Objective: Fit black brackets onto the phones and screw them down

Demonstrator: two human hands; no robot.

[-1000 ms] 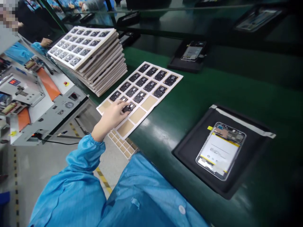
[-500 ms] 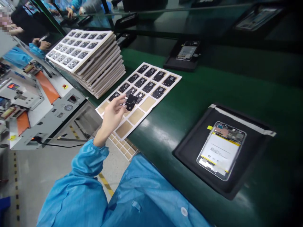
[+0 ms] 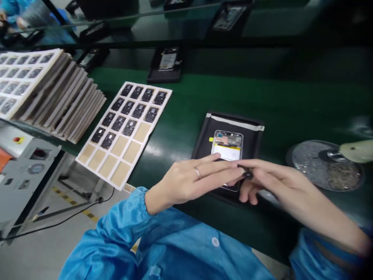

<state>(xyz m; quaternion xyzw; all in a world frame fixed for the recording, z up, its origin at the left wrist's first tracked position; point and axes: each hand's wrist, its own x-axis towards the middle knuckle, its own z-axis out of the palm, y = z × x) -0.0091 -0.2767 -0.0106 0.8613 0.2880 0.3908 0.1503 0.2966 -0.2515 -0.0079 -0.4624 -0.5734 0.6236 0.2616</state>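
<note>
My left hand [image 3: 192, 181] and my right hand [image 3: 271, 182] meet fingertip to fingertip over the near end of a black tray [image 3: 204, 134], pinching a small black part [image 3: 247, 174] between them. The tray holds an open phone [image 3: 227, 144] with a white and yellow battery label, its lower half hidden by my fingers. To the left lies a white card [image 3: 122, 134] carrying rows of the same small black parts, with several bare tan squares at its near end.
A tall stack of similar cards [image 3: 49, 93] sits at far left above a grey machine [image 3: 26, 171]. A round metal dish [image 3: 326, 165] lies at right on the green belt [image 3: 285, 109]. More trays with phones [image 3: 166, 62] sit farther back.
My left hand lifted a black part off the card and carried it right to the tray. My right hand came into view and joined it. The view swung right.
</note>
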